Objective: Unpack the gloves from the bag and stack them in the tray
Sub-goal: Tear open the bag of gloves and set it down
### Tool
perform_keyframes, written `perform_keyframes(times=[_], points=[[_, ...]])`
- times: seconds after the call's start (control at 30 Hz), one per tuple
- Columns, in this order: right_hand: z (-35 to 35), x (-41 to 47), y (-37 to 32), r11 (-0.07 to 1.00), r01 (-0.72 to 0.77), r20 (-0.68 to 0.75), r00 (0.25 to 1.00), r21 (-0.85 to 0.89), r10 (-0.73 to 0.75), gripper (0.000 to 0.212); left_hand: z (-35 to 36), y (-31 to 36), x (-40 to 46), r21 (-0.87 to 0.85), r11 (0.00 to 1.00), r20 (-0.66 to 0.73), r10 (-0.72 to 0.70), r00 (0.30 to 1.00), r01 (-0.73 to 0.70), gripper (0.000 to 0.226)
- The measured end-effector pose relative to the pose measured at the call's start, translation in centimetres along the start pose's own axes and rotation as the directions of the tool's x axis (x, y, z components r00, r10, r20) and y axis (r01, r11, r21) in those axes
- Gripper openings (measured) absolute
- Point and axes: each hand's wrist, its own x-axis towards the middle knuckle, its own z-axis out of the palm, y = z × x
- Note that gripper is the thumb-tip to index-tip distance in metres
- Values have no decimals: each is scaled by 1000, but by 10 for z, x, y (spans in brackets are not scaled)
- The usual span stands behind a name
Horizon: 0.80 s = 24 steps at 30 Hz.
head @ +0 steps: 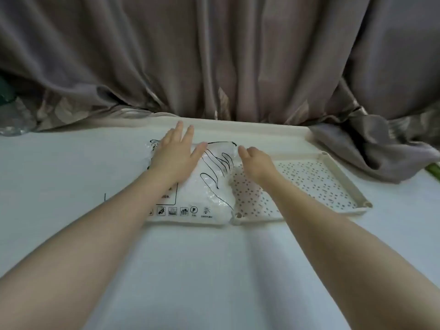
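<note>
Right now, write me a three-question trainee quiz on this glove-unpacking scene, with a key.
1. True or false: the left hand lies flat with straight fingers on the bag.
2. Which side of the bag does the tray sit on? A) left B) right C) behind
3. Fill in: a black outline of a ______ is printed on the bag.

Key: 1 true. 2 B; the perforated tray touches the bag's right edge and holds no gloves yet. 3 hand (a glove shape). The right hand is at the bag's far right corner, fingers curled; whether it pinches the plastic cannot be told.
</note>
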Motion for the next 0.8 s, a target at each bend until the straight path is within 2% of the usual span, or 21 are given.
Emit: perform_keyframes(times=[0.07, 0.1, 0.17, 0.2, 0.27, 0.37, 0.4, 0.47, 0.57, 0.63, 0.67, 0.73, 0.8], points=[[8, 3, 4, 963, -62, 26, 998, 261, 57, 39, 11, -8, -5, 64, 997, -1, 52, 999, -52, 67], [13, 6, 3, 903, -119, 62, 993, 413, 103, 38, 16, -11, -7, 129, 986, 37, 105, 994, -109, 69], [24, 1, -1, 701, -191, 173, 980, 687, 97, 35, 24, -14, -24, 210, 954, 91, 198, 976, -213, 75], [31, -7, -3, 577, -211, 203, 976, 789, 79, 27, 25, -12, -36, 213, 949, 84, 220, 972, -233, 79], [35, -23, -4, 402, -251, 223, 968, 880, 118, 20, 20, -6, -54, 169, 951, 65, 251, 966, -259, 87], [33, -54, 7, 272, -352, 320, 934, 895, 156, 37, 15, 3, -85, 135, 914, 81, 375, 923, -383, 95], [32, -63, 8, 264, -384, 353, 922, 885, 157, 44, 16, 4, -94, 132, 901, 85, 405, 910, -413, 97], [31, -73, 5, 387, -388, 338, 921, 837, 192, 46, 18, 3, -105, 127, 890, 72, 433, 899, -438, 105], [32, -79, -8, 597, -295, 211, 955, 746, 209, 29, 24, 4, -115, 156, 885, 2, 444, 896, -439, 111], [31, -77, -15, 646, -181, 147, 983, 741, 107, 18, 24, 3, -116, 167, 891, -45, 435, 899, -423, 107], [29, -76, -16, 628, -130, 138, 990, 767, 37, 19, 22, 2, -116, 159, 894, -70, 433, 899, -418, 105], [24, -81, -15, 511, -47, 111, 989, 858, -96, 24, 16, 2, -114, 129, 892, -175, 450, 876, -433, 106], [20, -82, -11, 388, 8, 70, 980, 922, -184, 29, 5, 0, -111, 75, 908, -425, 404, 810, -413, 101]])
